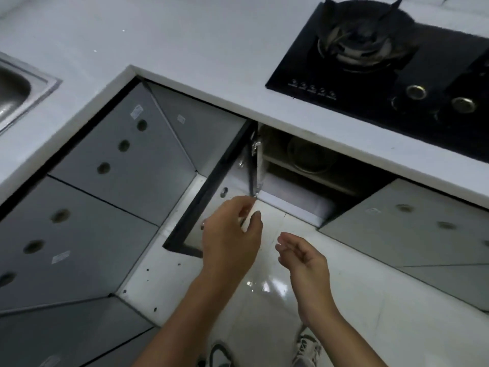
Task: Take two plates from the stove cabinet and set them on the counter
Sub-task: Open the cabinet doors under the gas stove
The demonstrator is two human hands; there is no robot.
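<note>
The cabinet under the stove stands open, its door (211, 186) swung out to the left. My left hand (230, 234) grips the door's lower edge between thumb and fingers. My right hand (301, 258) hovers to the right of it over the floor, fingers loosely curled and holding nothing. Inside the dark cabinet a round clear dish or plate (311, 157) rests on the upper shelf (304, 172), only partly visible under the white counter (185, 49).
A black gas hob (383, 70) with a burner and knobs is set in the counter at the right. A steel sink (16, 88) sits at the far left. Grey cabinet fronts (119, 154) flank the opening. Glossy white floor tiles and my shoes lie below.
</note>
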